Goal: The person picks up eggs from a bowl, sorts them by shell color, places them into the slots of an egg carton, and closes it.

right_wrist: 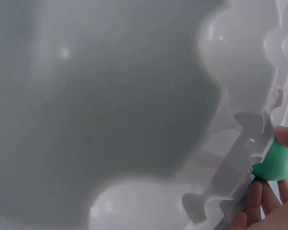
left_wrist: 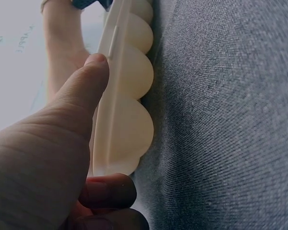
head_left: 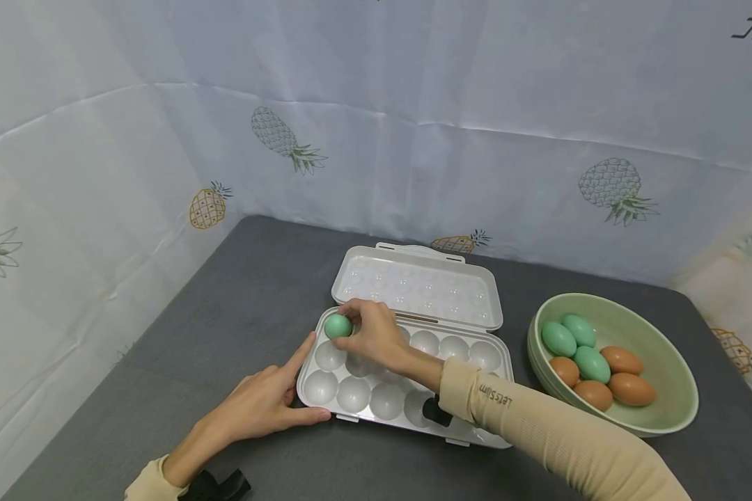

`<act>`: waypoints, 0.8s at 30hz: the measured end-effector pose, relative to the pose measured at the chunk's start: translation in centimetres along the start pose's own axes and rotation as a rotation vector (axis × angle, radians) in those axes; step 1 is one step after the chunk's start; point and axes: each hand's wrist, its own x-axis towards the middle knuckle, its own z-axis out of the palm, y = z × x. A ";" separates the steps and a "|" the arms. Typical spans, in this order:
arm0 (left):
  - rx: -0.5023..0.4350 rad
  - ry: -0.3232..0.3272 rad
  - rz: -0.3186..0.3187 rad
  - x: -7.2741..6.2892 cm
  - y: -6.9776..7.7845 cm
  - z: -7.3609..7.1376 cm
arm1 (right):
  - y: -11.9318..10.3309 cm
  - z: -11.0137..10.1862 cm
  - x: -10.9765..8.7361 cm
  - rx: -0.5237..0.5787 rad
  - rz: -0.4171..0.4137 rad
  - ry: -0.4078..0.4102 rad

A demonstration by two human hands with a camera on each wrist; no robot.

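Note:
A white plastic egg box (head_left: pixel 376 418) lies on the table with its lid (head_left: pixel 413 278) folded back toward the curtain. My right hand (head_left: pixel 379 337) pinches a green egg (head_left: pixel 337 326) at the far left cup, thumb on the near side and fingers on the far side. In the right wrist view the green egg (right_wrist: pixel 277 164) shows between thumb and fingers, with the white cups beside it. My left hand (head_left: pixel 263 403) holds the box's near left corner, index finger along the left side, thumb (left_wrist: pixel 86 79) at the front rim. The other visible cups hold no eggs.
A light green bowl (head_left: pixel 673 379) at the right holds three green eggs (head_left: pixel 592 364) and several brown eggs (head_left: pixel 631 389). Grey cloth (head_left: pixel 225 306) covers the table. A pale curtain (head_left: pixel 363 160) with pineapple prints hangs along the back and sides.

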 end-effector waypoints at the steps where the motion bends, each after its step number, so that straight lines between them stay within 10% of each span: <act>1: -0.002 0.000 0.001 0.0 0.0 0.0 | 0.0 0.0 0.0 -0.002 -0.006 0.002; 24: 0.029 -0.007 0.029 0.2 -0.2 -0.2 | 0.5 -0.3 -0.1 -0.022 -0.022 -0.032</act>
